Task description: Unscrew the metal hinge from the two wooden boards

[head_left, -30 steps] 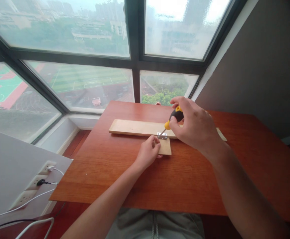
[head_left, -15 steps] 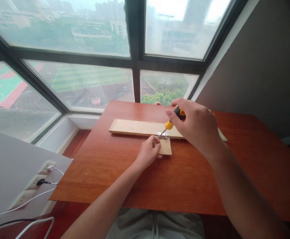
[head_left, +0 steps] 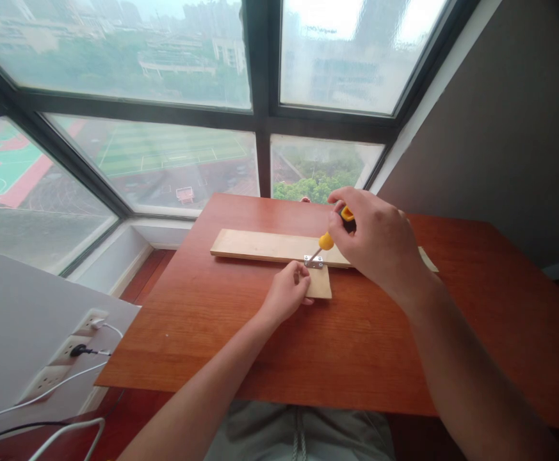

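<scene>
1. Right hand (head_left: 375,246). The fingers were closed around the handle of the screwdriver (head_left: 326,241), with thumb and forefinger set high on the black-and-yellow grip. The yellow collar showed below the fingers. The shaft slanted down and to the left, and its tip rested on the bracket (head_left: 314,261).

2. Bracket. This small metal plate lay at the joint where the short board (head_left: 322,286) met the near edge of the long board (head_left: 260,245). Whether a screw sat under the tip could not be told.

3. Left hand (head_left: 286,293). The fingers were curled, with their tips against the left edge of the short board, just beside the bracket. Whether they pinched the board or only pressed on it could not be told.

4. Boards. The long board lay flat across the far half of the table (head_left: 356,346). The right hand hid part of it, and its right end showed beyond the wrist. The short board lay flat and butted against it at a right angle, pointing toward the person.

5. Power strip (head_left: 61,365). It sat on the grey surface left of the table. Its far socket held a white plug (head_left: 97,324) and the next socket held a black plug (head_left: 78,351). Cables ran from both toward the lower left.

6. Window (head_left: 164,160). It stood beyond the table's far edge.
</scene>
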Tool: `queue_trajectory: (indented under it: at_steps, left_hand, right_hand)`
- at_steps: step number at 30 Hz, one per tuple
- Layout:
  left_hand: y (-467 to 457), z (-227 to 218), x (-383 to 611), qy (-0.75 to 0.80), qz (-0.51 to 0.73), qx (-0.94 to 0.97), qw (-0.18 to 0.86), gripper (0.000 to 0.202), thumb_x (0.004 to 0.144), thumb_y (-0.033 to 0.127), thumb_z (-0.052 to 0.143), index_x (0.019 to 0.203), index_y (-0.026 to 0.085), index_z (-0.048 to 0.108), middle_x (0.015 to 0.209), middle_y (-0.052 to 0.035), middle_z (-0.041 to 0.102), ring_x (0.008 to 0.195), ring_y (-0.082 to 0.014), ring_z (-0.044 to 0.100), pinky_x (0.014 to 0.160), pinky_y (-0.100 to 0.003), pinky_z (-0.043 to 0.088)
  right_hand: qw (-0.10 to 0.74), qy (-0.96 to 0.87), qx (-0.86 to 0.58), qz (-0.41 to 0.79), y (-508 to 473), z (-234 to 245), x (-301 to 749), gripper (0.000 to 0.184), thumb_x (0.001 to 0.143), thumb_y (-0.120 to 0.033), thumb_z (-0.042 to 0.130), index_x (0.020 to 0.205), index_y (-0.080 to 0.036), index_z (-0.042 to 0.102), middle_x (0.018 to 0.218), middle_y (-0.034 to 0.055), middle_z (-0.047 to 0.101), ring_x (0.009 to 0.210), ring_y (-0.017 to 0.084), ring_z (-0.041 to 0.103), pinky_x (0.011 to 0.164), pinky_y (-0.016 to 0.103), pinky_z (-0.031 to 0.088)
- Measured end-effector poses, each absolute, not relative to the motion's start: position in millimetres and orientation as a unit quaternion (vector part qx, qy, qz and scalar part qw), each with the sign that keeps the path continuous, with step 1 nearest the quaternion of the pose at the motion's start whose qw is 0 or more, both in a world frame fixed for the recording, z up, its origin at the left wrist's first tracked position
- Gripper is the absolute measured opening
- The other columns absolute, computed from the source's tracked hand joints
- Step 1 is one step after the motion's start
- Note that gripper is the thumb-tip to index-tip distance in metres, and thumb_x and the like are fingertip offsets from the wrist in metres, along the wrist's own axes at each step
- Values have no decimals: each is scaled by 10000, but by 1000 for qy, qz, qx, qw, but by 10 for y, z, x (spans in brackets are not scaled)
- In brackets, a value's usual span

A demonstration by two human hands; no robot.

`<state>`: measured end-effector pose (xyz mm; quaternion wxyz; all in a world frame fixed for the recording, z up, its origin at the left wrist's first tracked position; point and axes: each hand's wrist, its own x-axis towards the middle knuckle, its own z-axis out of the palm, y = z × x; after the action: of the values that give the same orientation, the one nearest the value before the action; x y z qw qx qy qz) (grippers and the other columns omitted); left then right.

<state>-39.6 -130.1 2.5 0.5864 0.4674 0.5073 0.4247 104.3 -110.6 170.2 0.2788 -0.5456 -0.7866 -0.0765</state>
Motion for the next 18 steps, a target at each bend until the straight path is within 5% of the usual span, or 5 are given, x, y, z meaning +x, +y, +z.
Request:
queue_trajectory:
  at_steps: [4, 8, 14, 18]
  left_hand:
    - [-1298, 22, -397, 509, 421, 471, 585, 151, 803, 253, 658, 854, 194, 529, 755, 18, 530, 653, -121, 582, 540, -334, 636]
    - [-1296, 23, -400, 509, 417, 481, 579, 132, 821, 247, 634, 862, 189, 522, 774, 11, 530, 661, -119, 575, 545, -338, 642]
    - [-1294, 8, -400, 511, 415, 486, 575, 123, 831, 246, 620, 868, 183, 522, 767, 14, 518, 658, -111, 562, 549, -331, 646]
    - [-1297, 12, -400, 511, 415, 484, 577, 128, 829, 248, 624, 867, 184, 520, 760, 17, 512, 660, -110, 560, 552, -337, 649]
  right_hand:
    - [279, -790, -541, -76, -1120, 1707, 1033, 343, 836, -254, 530, 1169, -223, 609, 1098, 68, 696, 805, 221, 628, 615, 319, 368]
    - [269, -776, -562, -97, -1114, 1704, 1029, 253, 923, -385, 499, 1075, -245, 644, 909, 39, 705, 721, 215, 609, 576, 312, 318]
    - [276, -793, -540, -66, -1126, 1717, 1025, 356, 819, -220, 531, 1167, -222, 605, 1121, 61, 691, 843, 228, 637, 625, 320, 372]
    - [271, -782, -555, -87, -1117, 1707, 1012, 290, 880, -345, 539, 1136, -238, 621, 998, 46, 703, 787, 231, 630, 597, 323, 354]
